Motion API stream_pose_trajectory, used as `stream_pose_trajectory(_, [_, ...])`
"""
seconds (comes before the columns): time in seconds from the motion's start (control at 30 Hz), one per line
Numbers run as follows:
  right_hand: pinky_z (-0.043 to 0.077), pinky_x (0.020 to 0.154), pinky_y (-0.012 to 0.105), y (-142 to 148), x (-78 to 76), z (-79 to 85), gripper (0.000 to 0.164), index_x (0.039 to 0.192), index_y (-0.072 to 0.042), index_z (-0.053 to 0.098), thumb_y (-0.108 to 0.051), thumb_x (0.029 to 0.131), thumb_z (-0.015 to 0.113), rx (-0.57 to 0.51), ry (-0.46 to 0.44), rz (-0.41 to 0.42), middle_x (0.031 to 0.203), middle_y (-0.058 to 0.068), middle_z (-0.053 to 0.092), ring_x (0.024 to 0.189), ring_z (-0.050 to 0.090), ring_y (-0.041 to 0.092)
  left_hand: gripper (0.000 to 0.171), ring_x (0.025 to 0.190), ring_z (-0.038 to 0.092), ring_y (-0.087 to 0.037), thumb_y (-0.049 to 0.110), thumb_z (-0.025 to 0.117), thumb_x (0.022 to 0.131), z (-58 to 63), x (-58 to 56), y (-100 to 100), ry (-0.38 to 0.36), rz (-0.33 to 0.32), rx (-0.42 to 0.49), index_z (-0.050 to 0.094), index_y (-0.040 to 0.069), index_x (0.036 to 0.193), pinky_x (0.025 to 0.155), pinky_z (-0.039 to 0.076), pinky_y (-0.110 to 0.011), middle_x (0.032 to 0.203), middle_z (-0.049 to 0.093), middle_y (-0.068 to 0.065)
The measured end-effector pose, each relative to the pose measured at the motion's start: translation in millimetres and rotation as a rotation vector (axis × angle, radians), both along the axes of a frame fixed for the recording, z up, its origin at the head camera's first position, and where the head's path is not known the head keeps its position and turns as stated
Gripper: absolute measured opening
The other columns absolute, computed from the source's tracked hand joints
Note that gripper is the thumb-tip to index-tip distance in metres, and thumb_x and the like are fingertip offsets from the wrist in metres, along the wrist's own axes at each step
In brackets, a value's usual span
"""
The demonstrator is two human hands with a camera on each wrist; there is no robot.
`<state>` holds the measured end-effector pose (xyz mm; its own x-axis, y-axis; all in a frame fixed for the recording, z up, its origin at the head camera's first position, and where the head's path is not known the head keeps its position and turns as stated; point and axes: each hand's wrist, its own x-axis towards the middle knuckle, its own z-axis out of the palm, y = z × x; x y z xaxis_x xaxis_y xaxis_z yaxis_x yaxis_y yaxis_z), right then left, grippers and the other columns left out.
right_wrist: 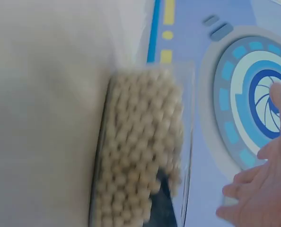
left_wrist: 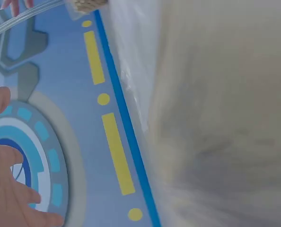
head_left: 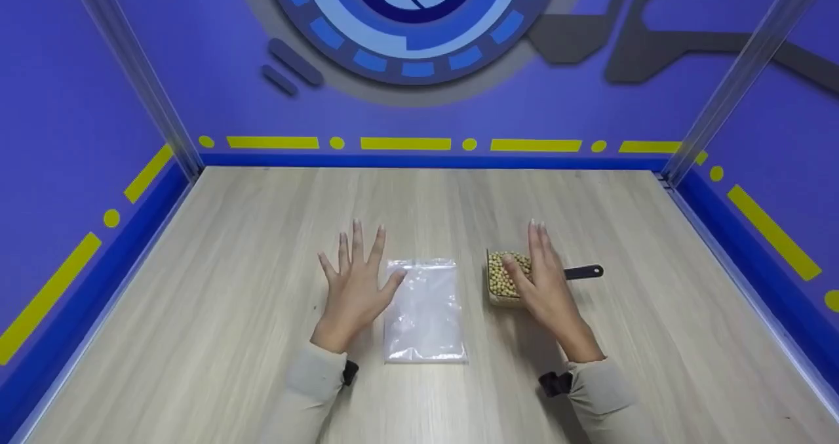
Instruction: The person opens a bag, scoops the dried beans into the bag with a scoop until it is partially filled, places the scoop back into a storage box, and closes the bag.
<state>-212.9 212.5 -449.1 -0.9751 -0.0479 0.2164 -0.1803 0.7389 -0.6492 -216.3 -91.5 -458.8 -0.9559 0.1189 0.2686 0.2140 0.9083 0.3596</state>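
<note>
My left hand, fingers spread and straight, hovers at the left side of a clear zip-lock bag lying flat on the table. Its thumb overlaps the bag's upper left edge in the head view. On the right stands a transparent box filled with pale round soybeans. A black handle sticks out past the box's right side; its other end is hidden in the head view. Above the box, my right hand is held with straight fingers and covers part of the beans. Neither hand grips anything.
The wood-patterned table is enclosed by blue printed panels at the back and both sides. Metal posts stand at the back corners. Each wrist wears a black band over a light sleeve.
</note>
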Motion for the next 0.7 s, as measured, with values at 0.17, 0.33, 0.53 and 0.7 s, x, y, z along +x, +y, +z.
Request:
stream_pose_trajectory(0.17, [0.016,0.118,0.052,-16,2.3,4.2,0.069,0.156,-0.015,0.007,-0.039,0.101,0.040,-0.277,-0.049,0.076,0.161,0.014,0.011,0.147,0.015,0.034,0.077,0.145,0.012,-0.045,0.051,0.048,0.094,5.0,1.7,-4,-0.154,-0.038,0.286,0.014,0.019,0.156,0.109,0.007,-0.071,0.162,0.003,-0.016])
stream_pose_trajectory(0.33, [0.015,0.119,0.045,-33,1.3,3.1,0.062,0.154,-0.007,0.014,-0.032,0.103,0.038,-0.499,-0.148,0.130,0.159,0.016,0.020,0.146,0.019,0.031,0.072,0.142,0.018,-0.048,0.043,0.046,0.098,2.9,1.1,-10,-0.282,-0.080,0.559,0.013,0.015,0.156,0.109,0.017,-0.069,0.160,0.010,-0.020])
stream_pose_trajectory(0.53, [0.016,0.119,0.047,-51,1.1,-0.2,0.062,0.154,-0.006,0.012,-0.033,0.104,0.035,-0.735,-0.331,0.152,0.160,0.015,0.015,0.146,0.016,0.033,0.067,0.137,0.034,-0.044,0.038,0.043,0.099,-5.2,0.4,-12,-0.418,-0.040,0.748,0.017,0.012,0.155,0.106,0.032,-0.062,0.157,0.021,-0.021])
stream_pose_trajectory(0.7, [0.010,0.119,0.047,-63,-1.3,-7.6,0.064,0.153,0.001,0.005,-0.032,0.105,0.032,-0.895,-0.424,0.208,0.160,0.021,0.006,0.147,0.009,0.036,0.067,0.138,0.033,-0.044,0.041,0.041,0.099,-11.7,-1.2,-11,-0.517,-0.014,0.808,0.017,0.010,0.154,0.108,0.033,-0.058,0.155,0.023,-0.025])
